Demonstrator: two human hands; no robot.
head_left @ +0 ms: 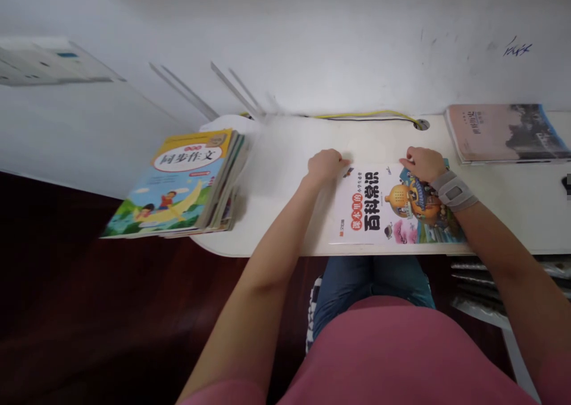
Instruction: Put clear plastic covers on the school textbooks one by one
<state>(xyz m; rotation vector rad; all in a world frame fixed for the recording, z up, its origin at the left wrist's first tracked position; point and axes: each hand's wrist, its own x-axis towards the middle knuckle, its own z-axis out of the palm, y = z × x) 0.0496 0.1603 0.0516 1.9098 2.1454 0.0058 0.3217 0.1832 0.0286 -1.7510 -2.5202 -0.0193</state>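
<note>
A white book (377,209) with a colourful cartoon cover lies flat at the front edge of the white desk, turned sideways. My left hand (327,166) is closed at its far left corner, the thumb and fingertips at the cover's edge. My right hand (424,163), with a grey band (455,191) on the wrist, is closed on the book's far edge towards the right. The curled fingers hide the far right part of the cover.
A stack of books (178,185) with a yellow and blue one on top overhangs the desk's left end. A brown-covered book (491,131) lies at the back right. A yellow cable (366,113) runs along the wall to a round hole (422,125). Thin translucent strips (232,87) stand at the back left.
</note>
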